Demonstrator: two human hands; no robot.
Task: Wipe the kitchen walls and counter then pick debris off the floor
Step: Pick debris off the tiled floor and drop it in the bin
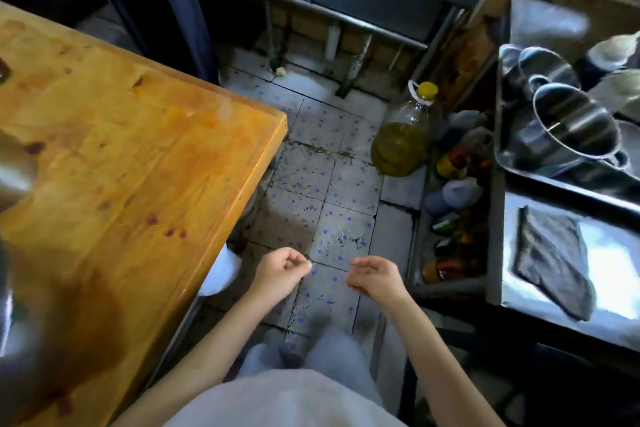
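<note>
speckled floor tiles (332, 191) below loosely curled left hand (280, 270), right hand (375, 276).

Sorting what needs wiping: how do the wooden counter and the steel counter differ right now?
The wooden counter is orange-brown with dark red spots and a broad stain; the steel counter is shiny and reflective. The wooden one lies to the person's left, the steel one to their right. A grey cloth lies on the steel one.

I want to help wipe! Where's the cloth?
In the head view, the grey cloth lies on the steel counter at the person's right, beyond the right hand and just below the tray of pots.
</note>
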